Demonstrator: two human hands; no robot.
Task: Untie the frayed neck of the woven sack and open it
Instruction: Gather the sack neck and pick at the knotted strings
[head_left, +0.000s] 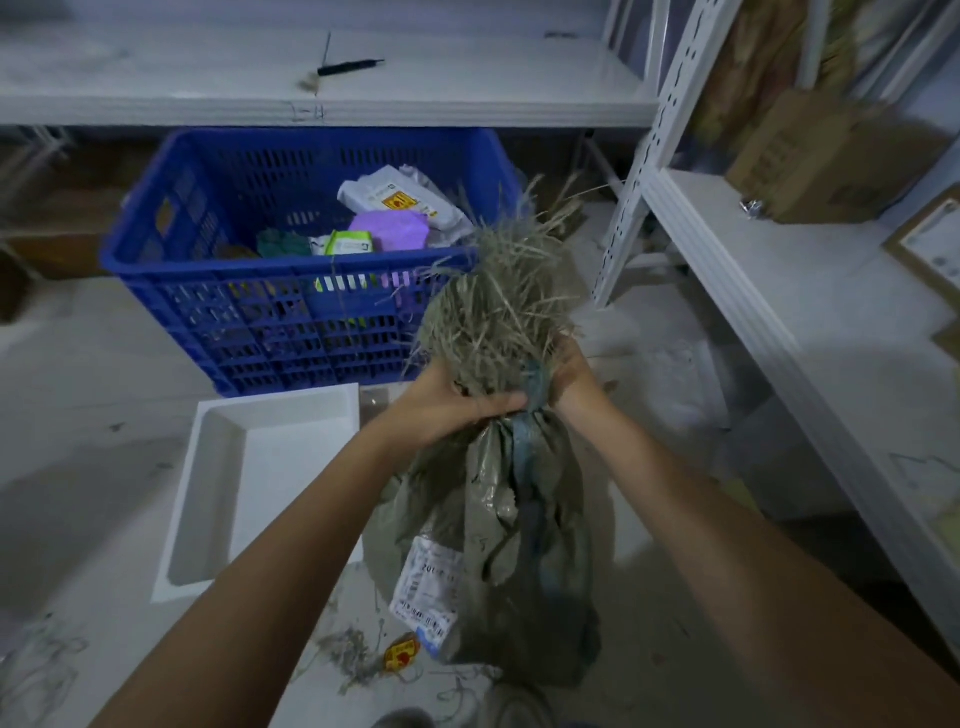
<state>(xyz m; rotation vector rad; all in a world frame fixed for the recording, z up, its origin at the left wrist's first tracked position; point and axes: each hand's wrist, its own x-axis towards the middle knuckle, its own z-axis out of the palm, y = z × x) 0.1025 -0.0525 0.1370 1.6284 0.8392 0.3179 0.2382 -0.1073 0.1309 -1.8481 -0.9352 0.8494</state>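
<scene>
Sack: grey-green woven sack (498, 525) standing upright on the floor (104, 364) in front of me, centre of view, between my forearms.
Neck: gathered tight at a tie (524, 415); a blue strip (522, 457) runs down the sack's front from it.
Frayed top: loose fibres (498, 306) fan out above the tie in a bushy tuft, reaching up in front of the crate's right corner.
Left hand: my left hand (457, 402) is wrapped round the neck from the left, fingers closed on the cloth just at the tie.
Right hand: my right hand (569, 371) grips the right side of the tuft base, fingers curled into the fibres just above the tie.
Label: white printed label (428, 592) stuck low on the sack's left face; text too blurred to read.
Left of sack: white shallow tray (208, 493) on the floor, close beside the sack.
Far: blue slatted crate (291, 312) holding assorted packets (389, 200), under a white shelf board (363, 104).
Right: white metal shelving (753, 291) with a cardboard box (815, 161).
Near floor: loose fibre scraps (353, 654) by the sack's foot.
</scene>
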